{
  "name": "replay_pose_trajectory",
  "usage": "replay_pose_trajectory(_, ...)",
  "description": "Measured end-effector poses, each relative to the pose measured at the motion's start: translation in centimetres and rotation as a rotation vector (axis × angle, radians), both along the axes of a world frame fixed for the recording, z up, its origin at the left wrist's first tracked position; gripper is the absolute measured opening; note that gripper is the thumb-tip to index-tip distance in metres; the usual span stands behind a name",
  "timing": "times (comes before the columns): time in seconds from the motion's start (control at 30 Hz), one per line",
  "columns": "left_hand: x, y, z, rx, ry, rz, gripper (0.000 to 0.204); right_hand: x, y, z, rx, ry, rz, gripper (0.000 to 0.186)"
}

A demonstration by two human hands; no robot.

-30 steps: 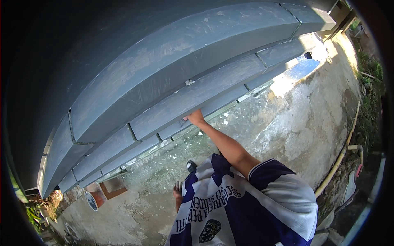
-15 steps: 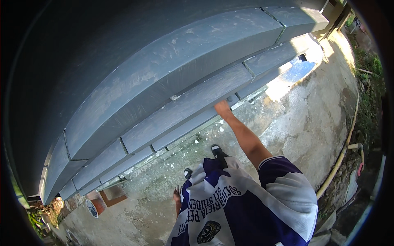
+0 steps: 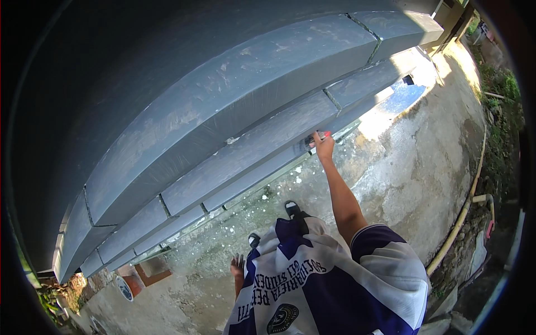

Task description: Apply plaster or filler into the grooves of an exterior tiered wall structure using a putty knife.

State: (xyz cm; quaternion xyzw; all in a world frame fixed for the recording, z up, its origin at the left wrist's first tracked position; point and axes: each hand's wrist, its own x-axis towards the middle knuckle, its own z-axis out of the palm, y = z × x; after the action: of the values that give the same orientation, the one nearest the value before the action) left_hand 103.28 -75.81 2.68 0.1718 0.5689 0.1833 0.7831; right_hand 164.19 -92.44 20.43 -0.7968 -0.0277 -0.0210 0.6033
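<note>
My right hand point(image 3: 324, 148) is closed around a paintbrush point(image 3: 327, 134) whose red handle end shows past the fingers. Its bristles sit against the underside edge of the lower grey ledge point(image 3: 251, 167), where a darker, wet-looking patch shows. Fingers slightly spread, my left hand point(image 3: 237, 264) hangs beside my body over the concrete, holding nothing I can see. Above the lower ledge juts a larger curved grey ledge point(image 3: 240, 106), split by dark joints.
White paint specks dot the stained concrete floor point(image 3: 385, 162) below the ledges. A pail point(image 3: 125, 287) and a brown-edged square object point(image 3: 153, 273) stand at lower left. A blue patch point(image 3: 410, 95) lies at upper right; a yellowish pipe point(image 3: 460, 223) runs along the right side.
My right hand has shifted slightly right and turned, so the paintbrush now shows. The left hand's fingers have spread a little, and the view has moved slightly.
</note>
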Motion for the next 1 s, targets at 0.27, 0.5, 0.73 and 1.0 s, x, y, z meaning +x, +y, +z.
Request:
replay_pose_trajectory(0.27, -3.8, -0.4, -4.0, 0.046, -0.062, -0.048, 0.05, -0.6, 3.1, 0.8, -0.804, -0.482, 0.371, 0.017)
replay_pose_trajectory(0.5, -4.4, -1.3, -5.9, 0.159, -0.052, 0.111, 0.05, -7.2, 8.9, 3.6, -0.287, -0.196, 0.639, 0.023)
replay_pose_trajectory(0.73, -1.6, -0.7, -2.2, 0.026, -0.048, 0.103, 0.038, 2.7, 0.2, -2.6, -0.848, -0.611, 0.372, 0.025)
replay_pose_trajectory(1.0, -2.2, -1.8, -4.8, -0.042, -0.132, 0.114, 0.047, -5.5, 4.2, 1.4, -0.66, -0.532, 0.516, 0.017)
